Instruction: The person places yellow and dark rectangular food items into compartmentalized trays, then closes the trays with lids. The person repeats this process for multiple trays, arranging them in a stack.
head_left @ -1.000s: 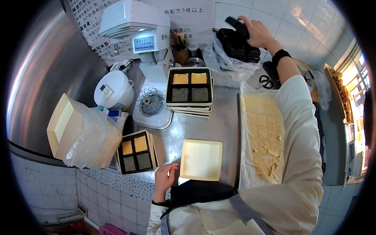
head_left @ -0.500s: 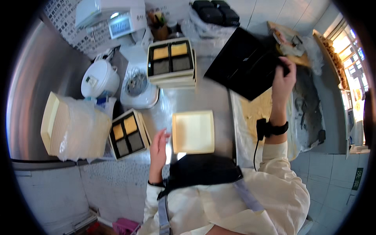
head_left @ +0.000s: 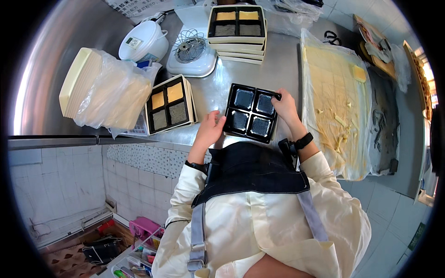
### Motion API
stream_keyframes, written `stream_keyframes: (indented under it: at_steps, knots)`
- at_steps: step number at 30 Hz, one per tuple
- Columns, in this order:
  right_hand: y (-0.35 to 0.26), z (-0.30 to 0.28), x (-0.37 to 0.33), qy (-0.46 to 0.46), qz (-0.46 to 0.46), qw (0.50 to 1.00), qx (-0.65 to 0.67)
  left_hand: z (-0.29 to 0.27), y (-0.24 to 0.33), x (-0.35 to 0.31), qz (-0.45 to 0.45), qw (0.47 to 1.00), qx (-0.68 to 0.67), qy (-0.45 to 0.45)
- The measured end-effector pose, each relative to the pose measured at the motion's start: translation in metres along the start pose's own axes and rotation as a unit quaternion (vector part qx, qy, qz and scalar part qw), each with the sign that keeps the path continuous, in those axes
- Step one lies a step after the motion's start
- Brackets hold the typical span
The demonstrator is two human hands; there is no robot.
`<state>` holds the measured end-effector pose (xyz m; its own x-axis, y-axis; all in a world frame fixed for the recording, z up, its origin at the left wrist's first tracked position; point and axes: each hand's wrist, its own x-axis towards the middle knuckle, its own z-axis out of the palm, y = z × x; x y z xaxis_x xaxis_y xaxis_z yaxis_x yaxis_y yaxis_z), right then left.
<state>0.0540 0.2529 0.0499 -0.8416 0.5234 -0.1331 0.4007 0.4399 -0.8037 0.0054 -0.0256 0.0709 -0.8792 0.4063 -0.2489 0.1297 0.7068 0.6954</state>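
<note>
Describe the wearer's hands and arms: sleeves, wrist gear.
Left hand and right hand: ungloved. Long cream sleeves, left and right. Black strap on the left wrist; black strap on the right wrist, with a blocky black piece beside it.

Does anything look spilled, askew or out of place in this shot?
Loose yellow scraps lie scattered on the smeared yellow sheet at the right, which looks messy. The black four-compartment tray, held at its corner by the right hand, looks slightly rotated rather than squared up. Nothing looks clearly damaged.
</note>
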Motion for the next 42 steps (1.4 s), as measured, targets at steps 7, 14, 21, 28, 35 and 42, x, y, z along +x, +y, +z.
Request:
stream_keyframes:
  at_steps: [7, 14, 21, 28, 35, 42]
  knots:
    - [-0.002, 0.014, -0.009, 0.105, -0.228, 0.940, -0.231, 0.023, -0.002, 0.017, -0.017, 0.989, 0.113, -0.096]
    - [0.020, 0.009, -0.006, -0.015, -0.267, 0.915, -0.301, 0.039, -0.020, 0.034, 0.001, 0.995, 0.035, -0.090]
    - [0.001, -0.043, 0.003, -0.076, -0.263, 0.959, 0.074, 0.036, -0.051, 0.020, -0.117, 0.918, -0.355, -0.132]
    - [0.158, -0.223, 0.153, 0.396, -0.056, 0.917, -0.009, 0.032, -0.042, 0.037, -0.147, 0.919, -0.334, -0.147]
    - [0.205, -0.296, 0.219, 0.503, 0.251, 0.729, 0.390, 0.031, -0.041, 0.028, -0.194, 0.912, -0.337, -0.132]
    - [0.208, -0.310, 0.222, 0.387, 0.397, 0.830, 0.066, 0.033, -0.048, 0.034, -0.196, 0.907, -0.346, -0.140]
